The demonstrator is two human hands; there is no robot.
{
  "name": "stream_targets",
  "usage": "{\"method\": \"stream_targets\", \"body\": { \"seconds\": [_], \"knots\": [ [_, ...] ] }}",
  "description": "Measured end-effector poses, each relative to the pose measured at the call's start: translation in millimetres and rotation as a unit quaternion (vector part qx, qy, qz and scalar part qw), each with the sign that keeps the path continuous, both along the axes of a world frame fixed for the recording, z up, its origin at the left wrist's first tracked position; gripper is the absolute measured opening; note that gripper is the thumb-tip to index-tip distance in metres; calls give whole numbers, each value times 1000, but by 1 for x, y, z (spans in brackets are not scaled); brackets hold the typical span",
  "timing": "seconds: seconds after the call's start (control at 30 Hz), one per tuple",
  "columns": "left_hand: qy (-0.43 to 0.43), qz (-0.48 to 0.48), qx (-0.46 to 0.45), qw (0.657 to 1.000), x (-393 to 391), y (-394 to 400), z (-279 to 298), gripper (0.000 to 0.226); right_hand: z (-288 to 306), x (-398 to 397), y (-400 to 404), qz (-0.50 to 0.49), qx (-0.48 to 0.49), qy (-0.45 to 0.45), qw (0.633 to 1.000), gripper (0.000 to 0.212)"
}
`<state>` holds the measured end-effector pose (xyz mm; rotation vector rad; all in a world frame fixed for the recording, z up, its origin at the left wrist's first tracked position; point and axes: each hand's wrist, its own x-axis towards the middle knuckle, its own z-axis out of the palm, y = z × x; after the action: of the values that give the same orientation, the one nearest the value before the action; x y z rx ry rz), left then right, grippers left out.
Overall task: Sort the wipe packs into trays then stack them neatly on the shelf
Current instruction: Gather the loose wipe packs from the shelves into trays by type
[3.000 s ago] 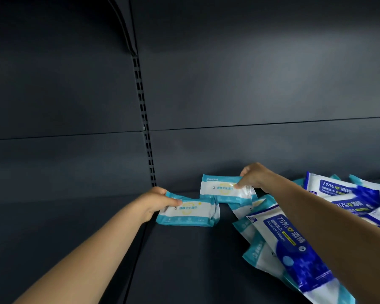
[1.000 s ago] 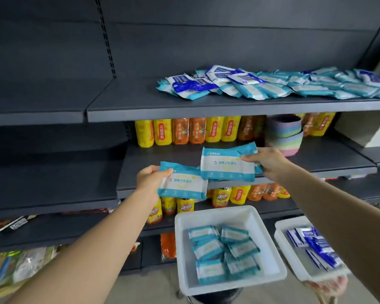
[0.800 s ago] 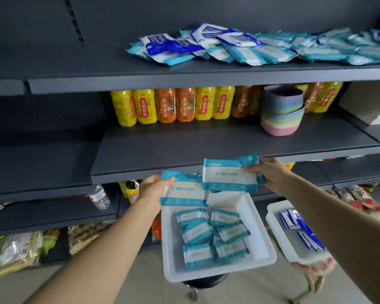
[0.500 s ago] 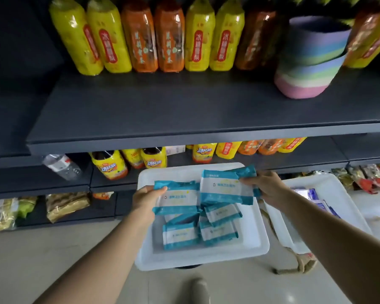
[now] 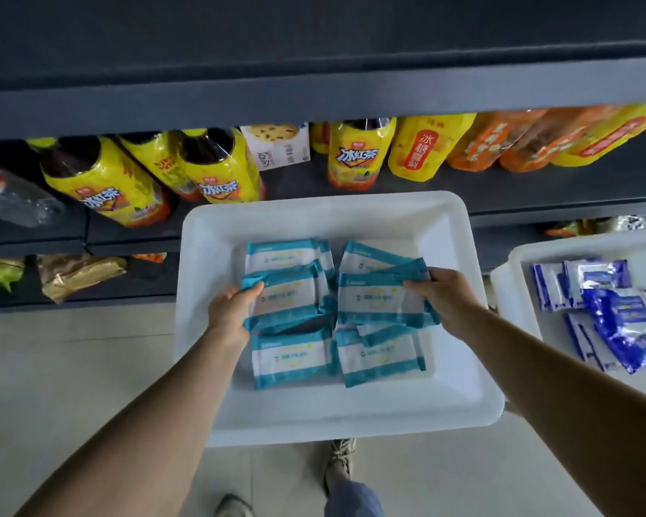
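Down over the white tray (image 5: 459,382), from the head camera, both of the person's hands are busy with teal-and-white wipe packs. The left hand (image 5: 230,311) pinches the left edge of one teal pack (image 5: 288,296), thumb on top and fingers curled beneath, and holds it low over the left column of packs already lying in the tray. The right hand (image 5: 444,296) grips the right end of a second teal pack (image 5: 379,298), fingers wrapped round its crimped edge, over the right column. The two held packs sit side by side, nearly touching at the middle. Whether either one already rests on the packs under it I cannot tell.

Beneath them the tray holds more of the same kind: a back row near the far wall, and a front row (image 5: 295,358) whose two packs lie flat and side by side.

To the right, just beside this tray, stands a second white tray (image 5: 515,263) with blue wipe packs (image 5: 619,326) heaped loosely in it, partly cut off by the frame edge.

Behind the trays runs a dark shelf (image 5: 314,91), and below it yellow and orange drink bottles (image 5: 358,154) stand in a row on a lower shelf. At the bottom, a shoe (image 5: 340,460) shows on the pale floor.
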<state>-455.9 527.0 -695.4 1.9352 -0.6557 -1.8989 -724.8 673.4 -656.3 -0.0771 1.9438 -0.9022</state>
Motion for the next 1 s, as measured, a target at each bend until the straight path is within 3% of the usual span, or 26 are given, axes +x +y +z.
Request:
{"method": "stream_targets", "body": {
  "seconds": [0.37, 0.57, 0.67, 0.8, 0.9, 1.0],
  "knots": [
    [73, -66, -19, 995, -7, -38, 9, 8, -21, -11, -39, -8, 6, 16, 1000, 9],
    [-27, -25, -23, 999, -26, -53, 0, 18, -24, -10, -38, 60, 28, 123, 990, 9],
    [-131, -23, -49, 990, -35, -46, 4, 18, -19, -6, -35, 122, 43, 185, 974, 36],
    [-195, -112, -147, 963, -34, -39, 17, 38, 0, 4, -28, 229, 50, 278, 932, 56],
    [-223, -197, -174, 939, -28, -35, 35, 53, 17, 14, -24, 306, 45, 337, 889, 59],
    [-253, -344, -214, 879, -18, -30, 63, 53, 45, 30, -21, 358, 38, 373, 855, 60]
  ]
}}
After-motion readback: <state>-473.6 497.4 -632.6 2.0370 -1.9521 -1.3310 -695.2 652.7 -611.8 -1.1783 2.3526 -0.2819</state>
